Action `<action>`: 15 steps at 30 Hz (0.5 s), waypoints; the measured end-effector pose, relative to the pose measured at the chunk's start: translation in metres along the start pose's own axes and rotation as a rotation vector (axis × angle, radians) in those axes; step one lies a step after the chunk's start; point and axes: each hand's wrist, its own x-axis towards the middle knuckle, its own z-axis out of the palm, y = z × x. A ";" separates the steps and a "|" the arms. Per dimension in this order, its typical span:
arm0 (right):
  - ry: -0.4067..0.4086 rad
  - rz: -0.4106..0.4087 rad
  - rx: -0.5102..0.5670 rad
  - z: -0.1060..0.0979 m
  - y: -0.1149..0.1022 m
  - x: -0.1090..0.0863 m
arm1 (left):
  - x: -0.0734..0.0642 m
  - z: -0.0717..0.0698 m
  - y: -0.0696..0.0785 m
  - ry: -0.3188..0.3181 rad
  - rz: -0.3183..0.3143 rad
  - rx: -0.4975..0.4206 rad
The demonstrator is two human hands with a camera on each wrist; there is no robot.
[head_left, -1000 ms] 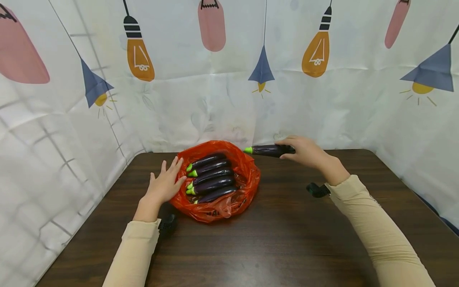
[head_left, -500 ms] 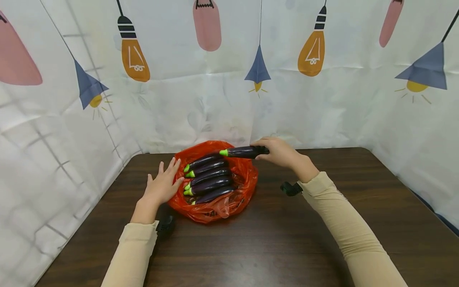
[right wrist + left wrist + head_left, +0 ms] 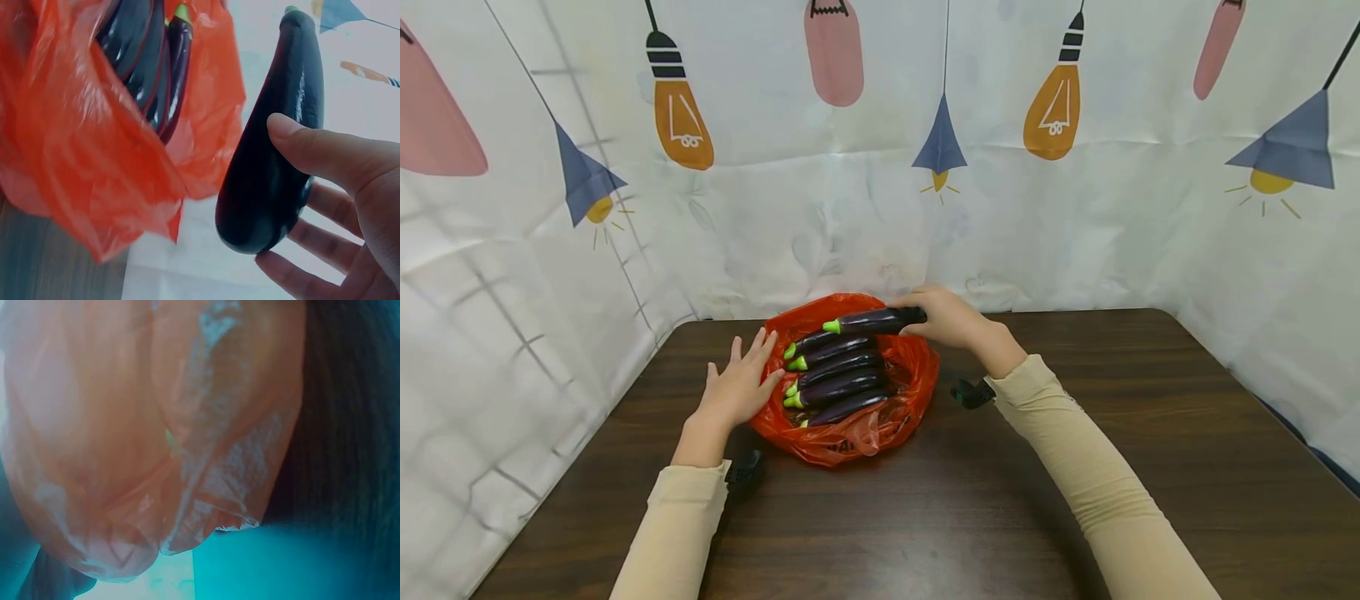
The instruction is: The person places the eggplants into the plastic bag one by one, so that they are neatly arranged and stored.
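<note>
An eggplant (image 3: pixel 269 162) with a green stem end is gripped near its thick end by my right hand (image 3: pixel 951 318). In the head view it hangs over the back part of a red plastic bag (image 3: pixel 917 392), stem pointing left. Inside the open bag several more eggplants (image 3: pixel 842 387) lie side by side, stems to the left. My left hand (image 3: pixel 735 392) rests at the bag's left rim with its fingers spread and straight. The left wrist view is filled mostly by the bag's side (image 3: pixel 231 425), blurred, and that hand is not clearly seen there.
The bag stands on a dark wooden table (image 3: pixel 910 533), near its back edge. Behind and beside the table hangs a white cloth (image 3: pixel 865 225) printed with lamps and bulbs. A dark wrist camera (image 3: pixel 972 393) sits under the right wrist.
My right hand has moved left with the eggplant, from right of the bag to over its back part. The left hand has stayed at the bag's rim.
</note>
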 end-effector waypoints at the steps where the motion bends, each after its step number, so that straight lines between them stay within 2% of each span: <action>1: -0.003 -0.003 0.001 0.001 -0.002 0.002 | 0.000 0.000 0.000 -0.001 0.000 0.000; 9: -0.028 0.020 0.007 0.007 -0.014 0.012 | 0.000 0.001 -0.001 0.005 0.005 -0.006; 15: -0.037 0.003 -0.005 0.013 -0.021 0.020 | 0.000 0.002 -0.002 0.006 0.011 -0.007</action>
